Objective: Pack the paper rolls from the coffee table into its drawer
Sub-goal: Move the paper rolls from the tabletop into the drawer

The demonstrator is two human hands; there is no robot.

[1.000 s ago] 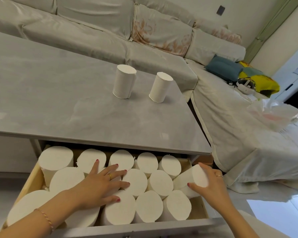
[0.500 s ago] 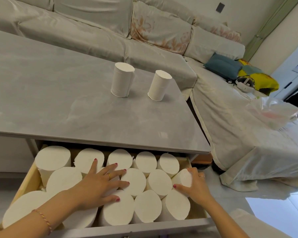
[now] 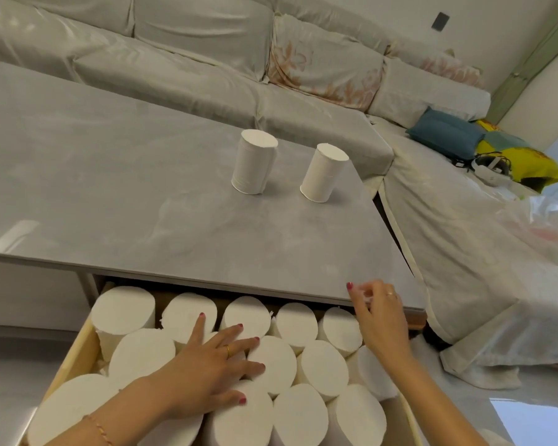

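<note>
Two white paper rolls stand upright on the grey coffee table: the left roll and the right roll, side by side. Below the table's front edge the wooden drawer is pulled out and packed with several upright white rolls. My left hand lies flat, fingers spread, on the rolls in the drawer's middle. My right hand is raised at the table's front right edge, empty, fingers loosely curled and blurred. A roll sits tucked at the drawer's right side beneath it.
A pale sofa runs behind and to the right of the table. On its right part lie a blue cushion, a yellow bag, a headset and a plastic bag. Floor shows at the lower right.
My right hand pushed a roll down into the drawer's right side, let go of it and rose to the table edge. My left hand stayed on the rolls.
</note>
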